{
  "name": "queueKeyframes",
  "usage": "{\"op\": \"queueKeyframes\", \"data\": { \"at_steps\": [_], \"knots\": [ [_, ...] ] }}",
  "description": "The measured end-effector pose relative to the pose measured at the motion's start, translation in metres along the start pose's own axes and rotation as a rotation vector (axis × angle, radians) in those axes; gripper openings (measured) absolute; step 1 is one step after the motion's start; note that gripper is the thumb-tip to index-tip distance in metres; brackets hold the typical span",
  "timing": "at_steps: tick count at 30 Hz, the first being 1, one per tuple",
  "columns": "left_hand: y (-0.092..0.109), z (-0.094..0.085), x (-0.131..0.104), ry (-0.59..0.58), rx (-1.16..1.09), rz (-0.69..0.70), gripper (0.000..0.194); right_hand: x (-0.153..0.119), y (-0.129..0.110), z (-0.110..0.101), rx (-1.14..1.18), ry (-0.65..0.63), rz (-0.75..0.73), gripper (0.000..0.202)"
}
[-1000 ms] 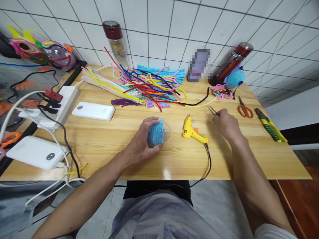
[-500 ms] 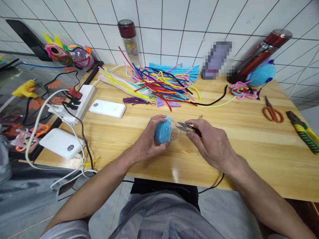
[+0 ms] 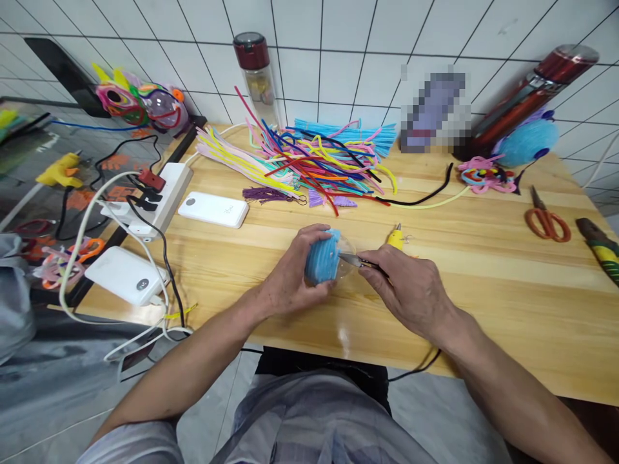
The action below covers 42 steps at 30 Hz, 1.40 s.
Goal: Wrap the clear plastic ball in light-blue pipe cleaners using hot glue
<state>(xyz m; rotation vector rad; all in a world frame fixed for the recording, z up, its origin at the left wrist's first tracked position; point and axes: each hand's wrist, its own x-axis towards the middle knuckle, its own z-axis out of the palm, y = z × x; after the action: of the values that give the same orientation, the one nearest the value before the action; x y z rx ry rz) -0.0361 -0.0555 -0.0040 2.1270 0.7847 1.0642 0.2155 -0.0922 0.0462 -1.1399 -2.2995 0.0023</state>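
Note:
My left hand (image 3: pixel 294 274) is wrapped round a clear plastic ball (image 3: pixel 347 265) whose left part is covered with light blue pipe cleaners (image 3: pixel 323 258). In my right hand (image 3: pixel 409 283) is a pair of thread snips (image 3: pixel 352 260). Their blades look closed together, and the tips touch or lie very close to the edge of the blue covering. A yellow glue gun (image 3: pixel 395 237) lies on the table just beyond my right hand, which partly hides it.
Behind my hands lies a heap of coloured pipe cleaners (image 3: pixel 319 161). Orange-handled scissors (image 3: pixel 547 222) and pliers (image 3: pixel 602 251) are at the right. A power strip (image 3: pixel 169 193), two white power banks (image 3: pixel 213 209) and cables stand left. A red thermos (image 3: pixel 536 96) leans back right.
The snips have moved from open blades beside the ball to closed blades at the blue edge. More of the glue gun shows now. The whole view has shifted slightly.

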Motion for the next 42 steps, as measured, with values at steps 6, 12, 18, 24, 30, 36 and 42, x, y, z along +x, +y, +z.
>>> {"op": "queueKeyframes", "data": {
  "at_steps": [6, 12, 18, 24, 30, 36, 42],
  "knots": [
    [-0.001, 0.001, -0.001, -0.006, 0.016, 0.001, 0.079, -0.002, 0.004, 0.003, -0.03, -0.051, 0.056, 0.033],
    [-0.001, 0.002, -0.001, -0.01, 0.017, 0.004, 0.079, 0.001, 0.005, 0.005, -0.026, -0.038, 0.031, 0.033],
    [0.0, 0.002, -0.001, -0.01, 0.032, 0.027, 0.078, -0.001, 0.005, 0.006, -0.002, -0.04, 0.067, 0.032],
    [0.001, 0.0, -0.001, -0.038, 0.065, 0.032, 0.084, -0.003, 0.006, 0.009, 0.014, -0.033, 0.098, 0.033],
    [-0.001, -0.001, -0.002, -0.05, 0.096, 0.036, 0.09, -0.004, 0.007, 0.011, 0.019, -0.029, 0.12, 0.034],
    [-0.001, -0.001, -0.001, -0.057, 0.102, 0.057, 0.086, -0.001, 0.007, 0.01, 0.031, -0.019, 0.104, 0.031],
    [-0.002, -0.003, -0.002, -0.088, 0.091, 0.042, 0.086, -0.001, 0.008, 0.012, 0.027, -0.025, 0.104, 0.032]
  ]
}}
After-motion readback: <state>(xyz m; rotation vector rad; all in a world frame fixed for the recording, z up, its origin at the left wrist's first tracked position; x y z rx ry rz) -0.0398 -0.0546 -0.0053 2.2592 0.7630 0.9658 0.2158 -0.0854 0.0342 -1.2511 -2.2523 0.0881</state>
